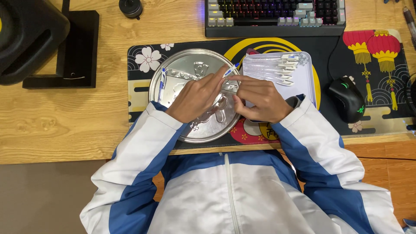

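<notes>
- Left hand (197, 97) and right hand (260, 99): one small blue-and-white pen (231, 69) was pinched between both, over the round metal tray (173, 69), so loose parts were caught.
- Like pens (281, 68) were laid in the rectangular tray (310, 82), within reach.

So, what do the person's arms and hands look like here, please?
Both arms wear long sleeves of a zip-up jacket, white with blue panels along the arms and white cuffs at the wrists. The left hand and the right hand are bare: no gloves, and no rings or watch that this view shows.
</notes>
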